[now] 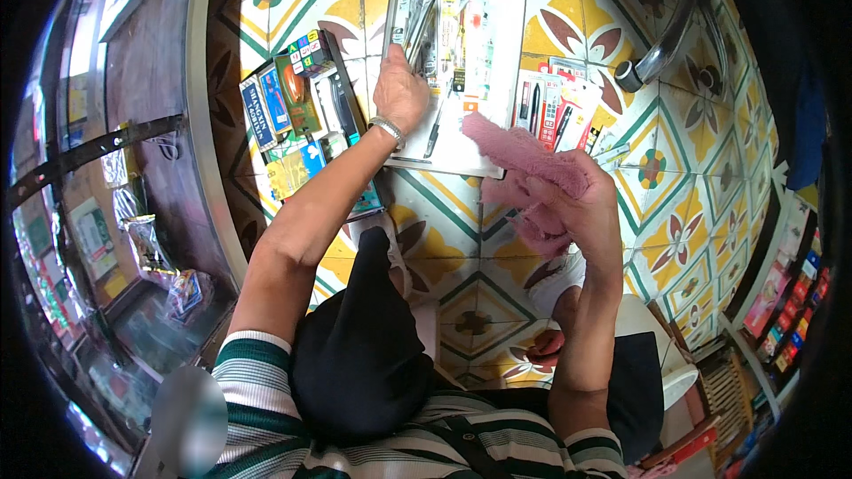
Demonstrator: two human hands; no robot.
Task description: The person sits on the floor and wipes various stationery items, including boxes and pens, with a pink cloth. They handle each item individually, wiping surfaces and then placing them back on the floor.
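Note:
A shallow white box (459,163) lies on the tiled floor, with packaged pens (421,30) along its left part and more packets in the middle. My left hand (401,90) is at the box's left side, its fingertips by the pens; whether it grips the wall or a packet cannot be told. A loose dark pen (436,130) lies in the box, right of that hand. My right hand (579,196) holds a bunched pink cloth (532,163), one end of which reaches over the box's lower right corner. Blister-packed pens (549,110) lie on the floor right of the box.
Left of the white box stands a dark box (349,80) with a lettered cube (310,53) and several packets. A chrome chair leg (665,53) is at the upper right. Glass display shelves (150,213) line the left; a rack of small colourful packets (795,299) stands far right.

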